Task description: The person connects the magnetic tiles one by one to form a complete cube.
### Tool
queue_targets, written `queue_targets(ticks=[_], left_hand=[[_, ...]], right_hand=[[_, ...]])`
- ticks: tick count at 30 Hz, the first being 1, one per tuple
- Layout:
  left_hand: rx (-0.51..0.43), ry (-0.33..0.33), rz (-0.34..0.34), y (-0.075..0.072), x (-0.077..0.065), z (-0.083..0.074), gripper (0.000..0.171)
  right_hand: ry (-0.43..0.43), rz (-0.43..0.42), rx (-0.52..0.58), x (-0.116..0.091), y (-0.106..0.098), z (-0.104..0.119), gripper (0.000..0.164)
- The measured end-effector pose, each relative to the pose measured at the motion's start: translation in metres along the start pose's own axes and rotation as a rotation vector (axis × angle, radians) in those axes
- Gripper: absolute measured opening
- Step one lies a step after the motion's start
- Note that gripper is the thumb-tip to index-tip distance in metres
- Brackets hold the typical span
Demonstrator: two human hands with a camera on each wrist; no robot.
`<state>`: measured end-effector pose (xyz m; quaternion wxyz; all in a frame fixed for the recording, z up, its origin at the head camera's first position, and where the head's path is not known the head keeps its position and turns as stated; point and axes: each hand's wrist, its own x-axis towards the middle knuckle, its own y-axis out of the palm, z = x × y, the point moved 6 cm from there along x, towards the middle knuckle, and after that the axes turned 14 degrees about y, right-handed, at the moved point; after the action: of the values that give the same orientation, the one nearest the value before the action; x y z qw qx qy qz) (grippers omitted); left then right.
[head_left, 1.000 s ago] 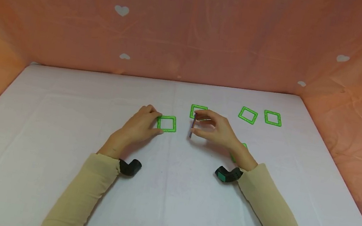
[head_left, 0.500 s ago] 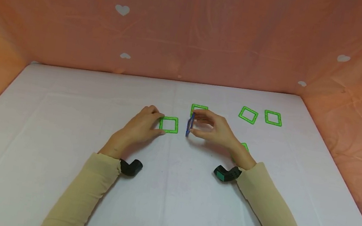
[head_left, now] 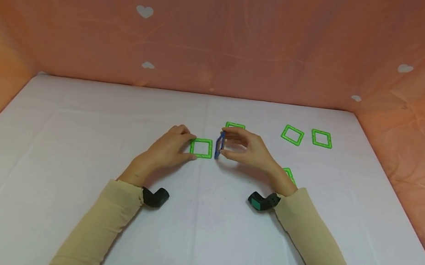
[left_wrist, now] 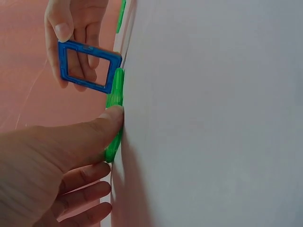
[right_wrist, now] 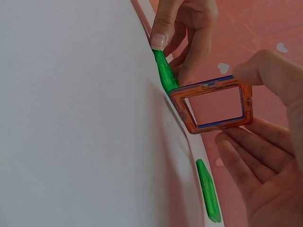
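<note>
My left hand grips a green square magnetic tile at its left side, thumb on the near edge and a finger at the far one. The tile lies low along the white cloth. My right hand pinches a second square tile upright by its edges, just right of the green one. This tile's blue face shows in the left wrist view, its orange face in the right wrist view. Its lower corner overlaps the green tile's right end in both wrist views.
A green tile lies behind my right hand, partly hidden by it. Two more, a tilted green tile and a straighter green tile, lie at the back right. Another green tile is mostly covered by my right wrist. Orange fabric walls the back.
The left hand has slid the green tile slightly right. The right hand has brought its upright tile left and turned it so the blue side shows, narrowing the gap between them.
</note>
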<state>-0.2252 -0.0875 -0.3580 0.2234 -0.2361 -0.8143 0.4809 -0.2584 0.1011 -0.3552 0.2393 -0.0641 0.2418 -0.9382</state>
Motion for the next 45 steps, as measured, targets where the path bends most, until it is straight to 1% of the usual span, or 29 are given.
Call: queue_targets(ticks=[7, 15, 20, 24, 30, 34, 39, 45], left_hand=[[-0.019, -0.016, 0.025, 0.0012, 0.0020, -0.0022, 0.053], [0.004, -0.014, 0.028, 0.0014, 0.0016, -0.0028, 0.054], [0.024, -0.001, 0.018, 0.0018, 0.0016, -0.0039, 0.055], [0.040, 0.004, 0.016, 0.0023, 0.0023, -0.0052, 0.057], [0.064, 0.005, 0.016, 0.0022, 0.0019, -0.0061, 0.059], [0.063, -0.001, 0.021, 0.0018, 0.0001, -0.0059, 0.059], [0.045, -0.017, 0.035, 0.0006, -0.0018, -0.0061, 0.059], [0.037, -0.034, 0.036, 0.0002, -0.0027, -0.0066, 0.058]], right_hand=[[-0.001, 0.051, 0.028, 0.0016, 0.0040, -0.0008, 0.058], [0.052, 0.089, 0.088, 0.0040, 0.0058, -0.0059, 0.058], [0.057, 0.078, 0.071, 0.0034, 0.0053, -0.0064, 0.054], [0.052, 0.081, 0.061, 0.0023, 0.0048, -0.0065, 0.056], [-0.006, 0.064, 0.042, 0.0021, 0.0032, -0.0056, 0.057], [-0.028, 0.054, 0.031, 0.0034, 0.0029, -0.0041, 0.053], [0.000, 0.039, 0.023, 0.0045, 0.0001, -0.0014, 0.044], [0.069, 0.027, 0.020, 0.0046, -0.0025, -0.0043, 0.039]])
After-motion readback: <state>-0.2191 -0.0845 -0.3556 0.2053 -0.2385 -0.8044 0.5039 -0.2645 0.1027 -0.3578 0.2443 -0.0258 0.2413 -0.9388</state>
